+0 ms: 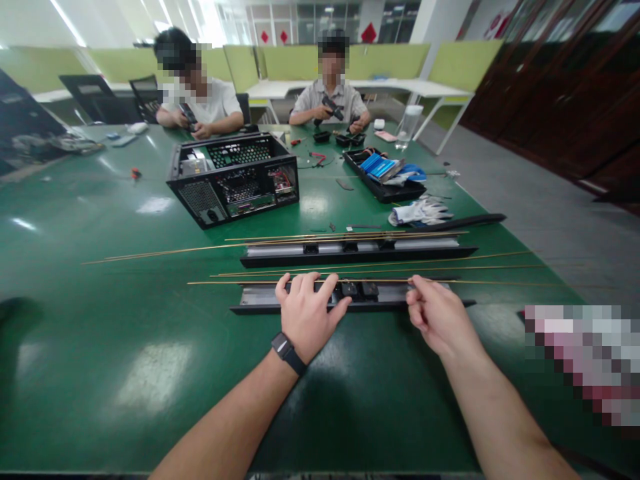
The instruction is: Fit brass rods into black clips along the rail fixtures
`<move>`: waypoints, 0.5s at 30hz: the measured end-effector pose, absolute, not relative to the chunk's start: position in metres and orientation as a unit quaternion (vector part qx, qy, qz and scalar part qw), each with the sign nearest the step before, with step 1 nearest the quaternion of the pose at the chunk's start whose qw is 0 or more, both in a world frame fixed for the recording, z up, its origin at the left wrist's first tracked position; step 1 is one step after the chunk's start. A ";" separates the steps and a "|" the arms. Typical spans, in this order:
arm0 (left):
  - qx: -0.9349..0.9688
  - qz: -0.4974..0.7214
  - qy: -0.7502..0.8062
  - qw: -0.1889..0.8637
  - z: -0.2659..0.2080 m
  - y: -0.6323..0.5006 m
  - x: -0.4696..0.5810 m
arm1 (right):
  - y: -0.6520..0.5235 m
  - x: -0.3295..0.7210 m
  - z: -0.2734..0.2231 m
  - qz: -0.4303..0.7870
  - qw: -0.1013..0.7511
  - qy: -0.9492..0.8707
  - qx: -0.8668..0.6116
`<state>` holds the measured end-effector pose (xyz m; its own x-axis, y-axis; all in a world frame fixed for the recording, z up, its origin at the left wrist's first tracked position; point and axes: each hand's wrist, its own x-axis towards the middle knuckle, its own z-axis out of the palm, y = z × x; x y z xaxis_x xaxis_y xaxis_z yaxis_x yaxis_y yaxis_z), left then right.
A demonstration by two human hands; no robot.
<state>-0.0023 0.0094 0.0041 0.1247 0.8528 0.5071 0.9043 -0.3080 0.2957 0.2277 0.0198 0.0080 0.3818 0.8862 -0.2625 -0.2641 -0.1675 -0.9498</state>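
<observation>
The long black-and-silver channel rail [257, 297] lies left to right on the near part of the table, small black blocks [370, 291] seated inside. A thin golden rod [225, 283] runs along its far edge. The left hand [307, 310] spreads its fingers over the rail, fingertips at the rod; the right hand [440, 317] appears to pinch the rod between thumb and forefinger. Uneven pressure could bend so slender a rod or spring it off the edge, and a sideways sweep might catch the loose golden rods [270, 272] just beyond. The glossy green table [100, 373] also bears an open black computer case [235, 180], far left. Two people sit beyond, before yellow-green partitions [345, 63].
</observation>
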 end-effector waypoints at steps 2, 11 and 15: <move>-0.750 -0.304 -0.586 0.040 0.004 0.009 -0.003 | 0.020 0.228 0.008 0.488 0.588 -0.266 -0.588; -0.755 -0.318 -0.573 0.026 0.002 0.009 -0.007 | 0.020 0.229 0.005 0.490 0.588 -0.269 -0.584; -0.752 -0.329 -0.571 0.024 0.002 0.008 -0.010 | 0.020 0.229 0.004 0.488 0.588 -0.271 -0.585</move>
